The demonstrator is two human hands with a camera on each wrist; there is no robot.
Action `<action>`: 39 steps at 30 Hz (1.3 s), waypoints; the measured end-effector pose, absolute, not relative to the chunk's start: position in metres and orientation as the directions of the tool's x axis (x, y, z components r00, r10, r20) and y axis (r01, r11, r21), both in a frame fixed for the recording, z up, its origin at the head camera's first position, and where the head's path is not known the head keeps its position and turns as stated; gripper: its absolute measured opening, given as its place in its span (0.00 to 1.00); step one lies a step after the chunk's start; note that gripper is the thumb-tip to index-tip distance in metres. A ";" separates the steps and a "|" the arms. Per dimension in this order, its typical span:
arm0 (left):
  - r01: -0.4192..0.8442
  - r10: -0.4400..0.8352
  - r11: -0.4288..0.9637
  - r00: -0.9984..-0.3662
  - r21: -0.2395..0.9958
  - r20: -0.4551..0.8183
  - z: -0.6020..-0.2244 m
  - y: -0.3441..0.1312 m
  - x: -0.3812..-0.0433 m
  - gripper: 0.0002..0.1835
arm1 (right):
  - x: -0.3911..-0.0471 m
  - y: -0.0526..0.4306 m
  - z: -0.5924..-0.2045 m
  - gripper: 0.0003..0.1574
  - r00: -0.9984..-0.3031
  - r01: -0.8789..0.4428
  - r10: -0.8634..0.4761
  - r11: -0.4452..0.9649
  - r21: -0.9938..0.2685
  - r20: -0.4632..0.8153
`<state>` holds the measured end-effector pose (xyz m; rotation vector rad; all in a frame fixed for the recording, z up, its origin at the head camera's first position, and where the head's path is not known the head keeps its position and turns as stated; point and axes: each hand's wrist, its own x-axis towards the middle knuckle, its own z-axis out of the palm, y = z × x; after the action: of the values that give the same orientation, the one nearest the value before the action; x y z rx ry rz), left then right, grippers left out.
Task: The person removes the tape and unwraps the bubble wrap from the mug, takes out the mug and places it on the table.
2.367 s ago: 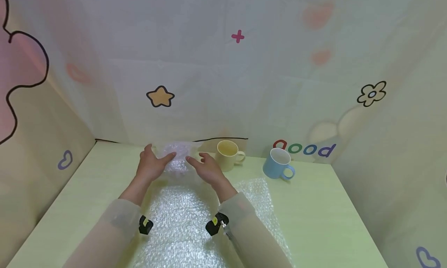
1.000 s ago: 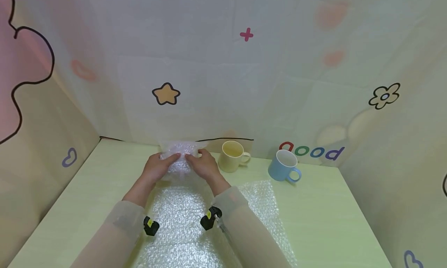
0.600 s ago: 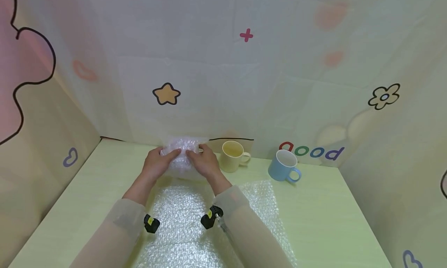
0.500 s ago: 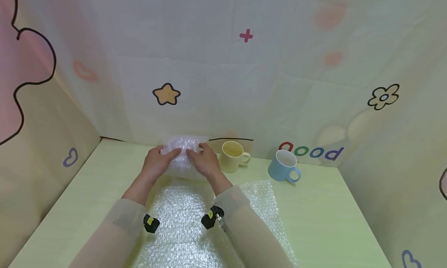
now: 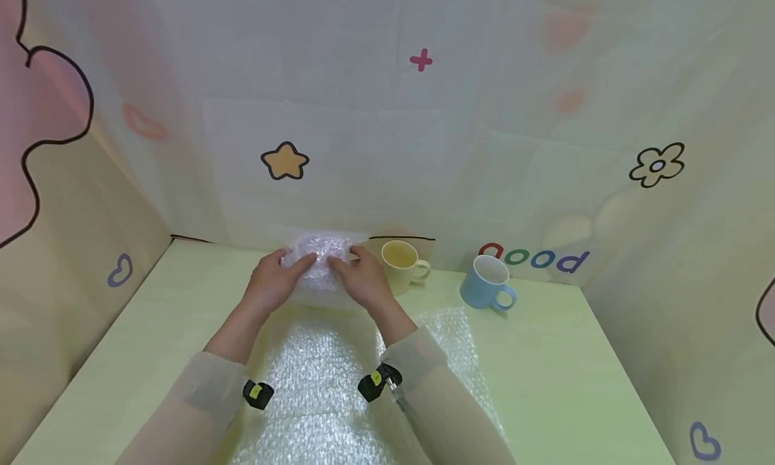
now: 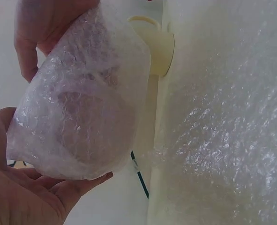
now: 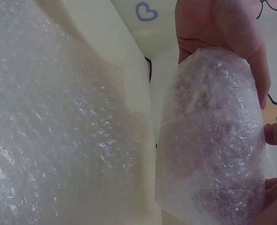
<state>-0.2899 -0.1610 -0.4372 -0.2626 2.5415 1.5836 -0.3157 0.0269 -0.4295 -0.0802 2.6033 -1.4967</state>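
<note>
Both of my hands hold a bubble-wrapped bundle point(image 5: 323, 244) above the far part of the table. Something pale purple shows dimly through the wrap; its kind is hidden. My left hand point(image 5: 270, 282) grips its left side, thumb across the near face. On the opposite side my right hand point(image 5: 366, 280) grips it the same way. Seen from the left wrist, the bundle point(image 6: 82, 124) has left-hand fingers under its lower end. In the right wrist view the bundle point(image 7: 211, 140) is clear of the table.
A bubble wrap sheet point(image 5: 315, 371) lies flat under my forearms. Just right of my right hand stands a yellow mug point(image 5: 398, 271), and farther right a blue mug point(image 5: 481, 287). A printed cloth point(image 5: 363, 149) hangs close behind the table point(image 5: 557, 377).
At first my hands were spread beside the bundle; they have since closed in and gripped its sides. The bundle has risen and shifted slightly right. The mugs stay in place.
</note>
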 end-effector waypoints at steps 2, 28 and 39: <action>-0.208 -0.059 0.450 -0.977 0.869 -0.203 -0.434 -0.160 -0.286 0.53 | -0.312 0.031 -0.428 0.45 -0.988 0.027 -0.121 0.494 -0.869 -0.100; -0.079 0.110 0.531 -0.981 0.843 -0.161 -0.427 -0.133 -0.232 0.51 | -0.270 0.080 -0.410 0.39 -0.969 -0.048 -0.232 0.528 -0.848 -0.089; -0.042 0.153 0.522 -0.978 0.852 -0.142 -0.431 -0.122 -0.211 0.47 | -0.255 0.099 -0.416 0.32 -0.958 -0.031 -0.255 0.554 -0.832 -0.134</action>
<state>-0.2113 -0.1225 -0.4314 0.0947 2.5619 1.4422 -0.2554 0.0994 -0.4159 -0.2388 2.5504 -1.3593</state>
